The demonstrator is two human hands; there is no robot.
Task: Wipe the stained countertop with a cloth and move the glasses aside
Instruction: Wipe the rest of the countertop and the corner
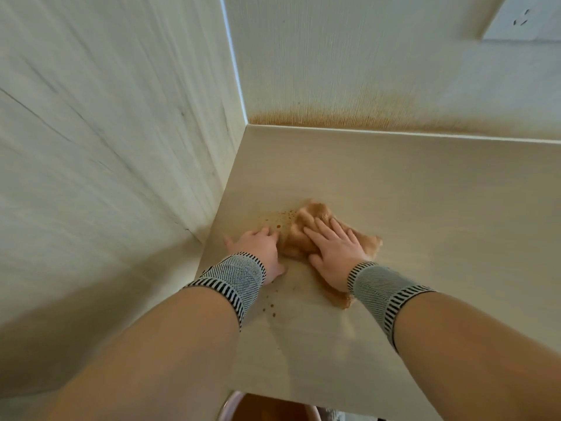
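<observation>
- One tan cloth [306,235] lies bunched on the countertop [425,208] near its left corner, stained brown
- Right hand [335,253] presses flat on the cloth, fingers straight and spread, pointing toward 11 o'clock
- Left hand [258,247] rests on the bare surface at the cloth's 9 o'clock, fingers extended, touching its edge
- Brown droplets [280,218] sit at the cloth's 10 o'clock; more specks [271,306] at 7 o'clock
- Brown staining [349,117] runs along the wall base at 12 o'clock
- Both wrists wear striped bands [233,282]
</observation>
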